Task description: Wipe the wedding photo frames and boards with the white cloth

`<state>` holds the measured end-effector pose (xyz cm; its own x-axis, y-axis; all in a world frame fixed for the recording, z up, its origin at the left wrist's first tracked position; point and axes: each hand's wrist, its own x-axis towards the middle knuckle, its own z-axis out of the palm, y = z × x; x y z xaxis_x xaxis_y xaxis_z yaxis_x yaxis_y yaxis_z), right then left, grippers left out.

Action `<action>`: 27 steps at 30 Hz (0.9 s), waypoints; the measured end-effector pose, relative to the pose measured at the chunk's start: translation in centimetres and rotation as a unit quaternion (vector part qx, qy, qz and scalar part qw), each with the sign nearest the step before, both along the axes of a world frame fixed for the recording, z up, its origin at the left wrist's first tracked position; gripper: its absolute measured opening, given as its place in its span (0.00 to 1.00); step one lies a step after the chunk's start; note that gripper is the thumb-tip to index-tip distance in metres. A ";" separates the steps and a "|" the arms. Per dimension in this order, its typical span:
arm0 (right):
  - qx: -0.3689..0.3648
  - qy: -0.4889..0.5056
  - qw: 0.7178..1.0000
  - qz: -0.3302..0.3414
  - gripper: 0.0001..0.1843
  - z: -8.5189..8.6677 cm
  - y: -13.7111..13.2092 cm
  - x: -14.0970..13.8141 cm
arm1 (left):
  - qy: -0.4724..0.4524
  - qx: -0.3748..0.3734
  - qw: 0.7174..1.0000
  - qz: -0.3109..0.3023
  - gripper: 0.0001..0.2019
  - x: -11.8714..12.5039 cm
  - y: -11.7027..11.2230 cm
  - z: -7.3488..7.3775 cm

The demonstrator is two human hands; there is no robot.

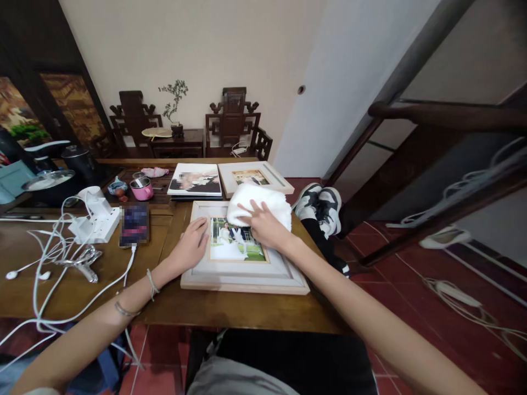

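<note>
A white picture frame (242,274) with a wedding photo lies flat on the wooden table (197,302) in front of me. My left hand (190,246) rests flat on the frame's left border, fingers stretched out. My right hand (265,225) presses a folded white towel (263,202) onto the frame's upper right corner, fingers spread over the cloth. Behind it lie a second white frame (255,178) and a photo book (196,180).
A phone (134,224) on a charging cable, a white power strip (95,222), earphones and tangled white cables lie at the left. A pink cup (142,189) stands further back. Black-and-white sneakers (319,206) are beside the table's right edge. Carved chairs stand by the wall.
</note>
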<state>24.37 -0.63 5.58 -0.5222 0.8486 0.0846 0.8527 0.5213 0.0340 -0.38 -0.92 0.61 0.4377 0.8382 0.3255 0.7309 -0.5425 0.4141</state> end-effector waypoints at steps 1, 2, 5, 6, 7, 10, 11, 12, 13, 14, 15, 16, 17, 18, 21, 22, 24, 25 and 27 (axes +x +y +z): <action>-0.018 -0.002 1.000 0.011 0.37 0.2 -0.7 -0.2 | -0.004 0.002 1.000 0.002 0.20 0.0 0.0 -0.1; -0.038 0.000 0.999 0.024 0.37 0.4 -1.9 -0.4 | -0.007 0.003 1.000 0.003 0.20 0.0 0.1 -0.2; -0.107 0.017 0.992 0.068 0.38 1.5 -7.0 -0.6 | -0.013 0.007 1.000 0.001 0.19 0.0 0.1 -0.3; -0.130 0.024 0.988 0.082 0.39 2.0 -8.7 -0.4 | -0.014 0.007 1.000 0.001 0.19 0.0 0.1 -0.3; -0.151 0.032 0.983 0.094 0.39 2.5 -10.2 -0.3 | -0.015 0.006 1.000 0.000 0.19 0.0 0.1 -0.4; -0.177 0.056 0.976 0.118 0.41 3.2 -12.7 0.1 | -0.020 0.003 1.000 0.001 0.19 0.0 0.1 -0.4; -0.170 0.061 0.976 0.118 0.41 3.1 -12.6 0.2 | -0.023 0.003 1.000 0.000 0.19 0.0 0.1 -0.4; -0.156 0.064 0.979 0.115 0.41 2.8 -12.1 0.2 | -0.024 0.005 1.000 -0.001 0.19 0.0 0.1 -0.4; -0.137 0.064 0.983 0.109 0.41 2.3 -11.1 0.2 | -0.024 0.007 1.000 -0.004 0.19 0.0 0.1 -0.4; -0.115 0.061 0.986 0.103 0.40 1.8 -9.8 0.3 | -0.023 0.008 1.000 -0.008 0.19 0.0 0.1 -0.4; -0.093 0.055 0.989 0.099 0.39 1.2 -8.3 0.3 | -0.021 0.009 1.000 -0.012 0.19 0.0 0.1 -0.4; -0.072 0.048 0.991 0.098 0.38 0.7 -6.6 0.3 | -0.020 0.010 1.000 -0.016 0.19 -0.1 0.2 -0.4; -0.052 0.041 0.993 0.097 0.38 0.3 -4.9 0.3 | -0.019 0.011 1.000 -0.020 0.20 -0.1 0.2 -0.5; -0.035 0.034 0.994 0.095 0.38 -0.1 -3.2 0.3 | -0.020 0.012 0.999 -0.023 0.20 -0.2 0.2 -0.5; 0.001 0.021 0.998 0.065 0.39 -0.6 0.0 -0.2 | -0.030 0.019 0.999 -0.025 0.20 -0.3 0.4 -0.7; 0.002 0.017 0.998 0.055 0.38 -0.6 0.2 -0.5 | -0.033 0.020 0.999 -0.024 0.20 -0.3 0.4 -0.8; -0.019 0.016 0.998 0.052 0.38 -0.4 -0.8 -1.1 | -0.035 0.023 0.999 -0.019 0.20 -0.3 0.5 -1.0; -0.042 0.017 0.997 0.060 0.38 -0.1 -2.0 -1.4 | -0.035 0.023 0.999 -0.015 0.20 -0.3 0.5 -1.1; -0.097 0.026 0.992 0.081 0.38 0.8 -5.3 -1.9 | -0.033 0.022 0.999 -0.007 0.20 -0.2 0.5 -1.1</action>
